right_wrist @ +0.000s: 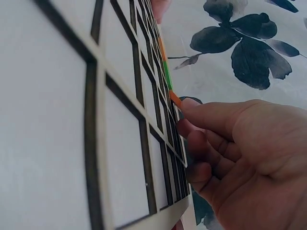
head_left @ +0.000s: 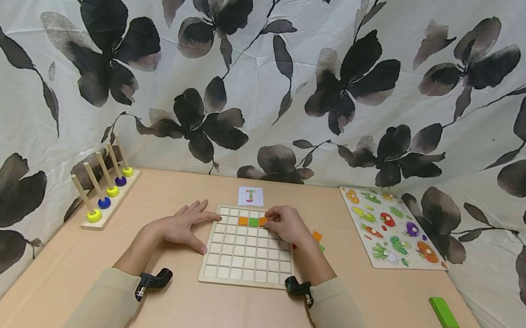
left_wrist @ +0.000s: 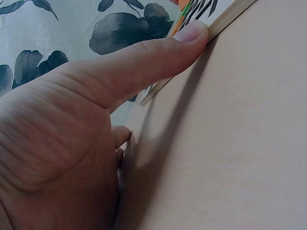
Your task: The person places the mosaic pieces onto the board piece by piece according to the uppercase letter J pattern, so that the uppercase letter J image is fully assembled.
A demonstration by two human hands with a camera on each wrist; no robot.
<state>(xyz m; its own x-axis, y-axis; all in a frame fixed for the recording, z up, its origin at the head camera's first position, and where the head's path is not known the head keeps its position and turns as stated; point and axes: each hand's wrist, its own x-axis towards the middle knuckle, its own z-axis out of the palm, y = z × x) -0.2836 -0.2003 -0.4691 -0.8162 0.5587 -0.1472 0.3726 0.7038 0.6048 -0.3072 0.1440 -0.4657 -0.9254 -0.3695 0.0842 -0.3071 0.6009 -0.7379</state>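
A wooden grid board [head_left: 246,284] with square cells lies flat on the table. In its upper part an orange tile [head_left: 243,221] and a green tile [head_left: 253,222] sit side by side. My right hand [head_left: 289,224] pinches another orange tile [right_wrist: 175,98] between thumb and fingertips, tilted at the cell just right of the green one. My left hand [head_left: 185,224] is spread at the board's left side, its thumb [left_wrist: 192,36] and a finger touching the edge. Behind the board lies a small pattern card [head_left: 251,196] printed with a coloured figure on a grid.
Loose orange [head_left: 317,236] and green tiles lie right of the board, partly hidden by my right arm. A peg stand [head_left: 93,225] with yellow and blue rings stands at the left. At the right are a vegetable puzzle board [head_left: 380,262] and a green block [head_left: 443,313].
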